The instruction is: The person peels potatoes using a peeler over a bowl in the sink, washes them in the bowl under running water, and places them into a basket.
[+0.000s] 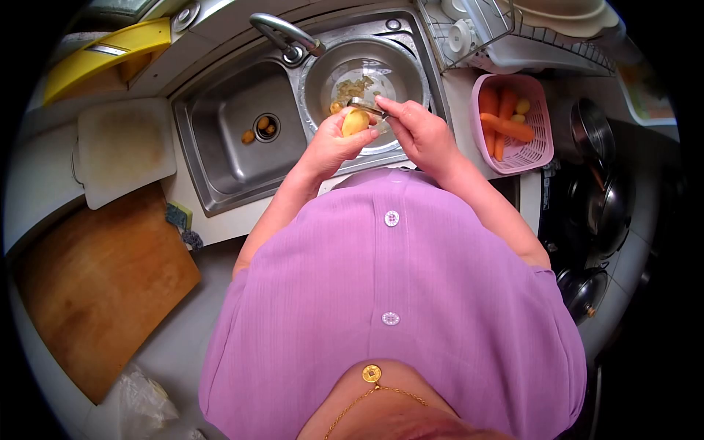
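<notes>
My left hand (331,144) is closed round a partly peeled yellow potato (356,124), held over the near side of a round metal basin (313,82). In my right hand (422,133) is a peeler (367,108) with a metal head, which lies against or just above the potato's far end; exact contact is hard to make out. Strips of peel (353,88) lie inside the basin below my hands. Small unpeeled potatoes (248,137) rest in the left sink bowl (220,165), some at the drain.
A pink basket (544,152) with carrots (508,104) and pale peeled potatoes (523,105) stands right of the sink. The faucet (282,33) arches behind. Left are a white cutting board (125,150), a wooden board (110,286) and a sponge (178,215). Pans (612,209) sit far right.
</notes>
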{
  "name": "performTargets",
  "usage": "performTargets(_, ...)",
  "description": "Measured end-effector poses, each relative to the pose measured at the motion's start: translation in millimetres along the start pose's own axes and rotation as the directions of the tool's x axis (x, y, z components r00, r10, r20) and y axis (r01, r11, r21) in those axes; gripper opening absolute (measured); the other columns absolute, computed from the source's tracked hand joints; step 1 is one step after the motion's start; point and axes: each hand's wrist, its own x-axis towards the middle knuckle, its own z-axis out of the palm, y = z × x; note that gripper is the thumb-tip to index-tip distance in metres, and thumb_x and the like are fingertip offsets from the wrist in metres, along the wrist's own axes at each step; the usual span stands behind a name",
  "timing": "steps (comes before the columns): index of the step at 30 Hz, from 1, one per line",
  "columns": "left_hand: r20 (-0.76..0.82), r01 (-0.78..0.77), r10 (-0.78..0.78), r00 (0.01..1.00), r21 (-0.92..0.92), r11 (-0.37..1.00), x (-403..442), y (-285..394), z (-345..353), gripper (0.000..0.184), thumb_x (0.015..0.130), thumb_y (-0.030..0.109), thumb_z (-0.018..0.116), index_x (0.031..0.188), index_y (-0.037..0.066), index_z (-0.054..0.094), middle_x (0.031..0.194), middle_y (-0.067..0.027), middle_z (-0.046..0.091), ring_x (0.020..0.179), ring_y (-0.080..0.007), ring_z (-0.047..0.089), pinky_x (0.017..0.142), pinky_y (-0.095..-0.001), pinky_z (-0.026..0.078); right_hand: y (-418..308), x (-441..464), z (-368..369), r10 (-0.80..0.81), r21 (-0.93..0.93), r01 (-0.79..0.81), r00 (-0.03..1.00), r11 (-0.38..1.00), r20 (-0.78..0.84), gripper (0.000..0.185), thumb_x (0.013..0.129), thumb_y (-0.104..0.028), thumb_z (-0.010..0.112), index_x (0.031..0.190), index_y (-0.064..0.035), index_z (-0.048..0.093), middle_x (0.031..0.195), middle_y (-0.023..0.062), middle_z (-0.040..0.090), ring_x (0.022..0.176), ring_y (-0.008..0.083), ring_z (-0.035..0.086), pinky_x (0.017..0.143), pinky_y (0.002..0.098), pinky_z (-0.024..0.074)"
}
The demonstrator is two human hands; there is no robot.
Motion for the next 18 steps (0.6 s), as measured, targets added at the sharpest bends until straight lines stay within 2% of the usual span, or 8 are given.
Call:
performTargets(2, 0.021, 0.028, -0.027, 0.999, -0.027, 0.999, 0.8, -0.4, -1.9, 0.019, 0.083, 0.015, 0.066, 0.099, 0.007, 0.058, 0.07, 0.0077, 0.046, 0.053, -0.0005, 0.034, 0.045, -0.0183, 0.025, -2.3, -0.2, 2.3, -0.147, -0.046, 0.147, 0.989, 0.988, 0.003, 0.037, 0.086, -0.006, 0.058, 0.122, -0.014, 0.057, 0.081, 0.0081, 0.058, 0.071, 0.0245, 0.059, 0.061, 0.0326, 0.0495)
performTargets(6, 0.05, 0.099, -0.095, 0.994, -0.092, 0.991, 2.4, -6.2, -5.8, 0.019, 0.082, 0.012, 0.065, 0.099, 0.006, 0.058, 0.069, 0.0077, 0.046, 0.052, -0.0004, 0.033, 0.045, -0.0187, 0.024, -6.2, -1.2, 4.1, -0.13, -0.054, 0.132, 0.991, 0.99, 0.038, 0.038, 0.086, 0.0, 0.058, 0.122, -0.0101, 0.057, 0.086, 0.0102, 0.061, 0.072, 0.0241, 0.059, 0.064, 0.0315, 0.0481)
performTargets(9, 0.029, 0.078, -0.076, 0.997, -0.081, 0.994, 0.5, -3.1, -2.7, 0.02, 0.082, 0.013, 0.065, 0.1, 0.006, 0.058, 0.071, 0.0073, 0.047, 0.053, -0.0004, 0.034, 0.045, -0.0185, 0.025, -7.3, -0.8, 5.5, -0.071, 0.008, 0.071, 0.997, 0.997, 0.01, 0.037, 0.086, -0.007, 0.058, 0.122, -0.0128, 0.057, 0.081, 0.0089, 0.058, 0.071, 0.0251, 0.058, 0.063, 0.0325, 0.0493)
performTargets(11, 0.021, 0.061, -0.06, 0.998, -0.041, 0.997, 0.6, -2.6, -4.0, 0.021, 0.082, 0.012, 0.066, 0.1, 0.006, 0.058, 0.073, 0.0071, 0.049, 0.055, -0.0004, 0.036, 0.046, -0.0183, 0.027, -9.5, -1.0, 5.2, 0.057, 0.129, -0.064, 0.997, 0.99, 0.056, 0.035, 0.087, -0.007, 0.058, 0.122, -0.0106, 0.057, 0.087, 0.0102, 0.061, 0.075, 0.0239, 0.06, 0.068, 0.0306, 0.0496)
performTargets(14, 0.016, 0.044, -0.045, 0.999, 0.029, 0.999, -0.2, -1.4, -5.7, 0.022, 0.082, 0.012, 0.066, 0.101, 0.006, 0.057, 0.077, 0.0065, 0.052, 0.059, -0.0004, 0.041, 0.048, -0.0179, 0.031, -12.2, -1.9, 5.5, 0.117, 0.223, -0.13, 0.991, 0.966, 0.072, 0.033, 0.088, -0.007, 0.057, 0.121, -0.009, 0.058, 0.094, 0.0114, 0.063, 0.081, 0.022, 0.061, 0.072, 0.0291, 0.049)
performTargets(18, 0.028, 0.047, -0.049, 0.998, 0.071, 0.996, 1.0, -5.1, -8.6, 0.024, 0.082, 0.013, 0.066, 0.103, 0.006, 0.057, 0.082, 0.0059, 0.055, 0.064, -0.0006, 0.044, 0.051, -0.0178, 0.035, -14.5, -3.0, 3.7, 0.176, 0.257, -0.199, 0.978, 0.946, 0.111, 0.033, 0.088, -0.007, 0.056, 0.121, -0.0085, 0.059, 0.1, 0.0118, 0.064, 0.085, 0.0205, 0.062, 0.074, 0.0281, 0.0491)
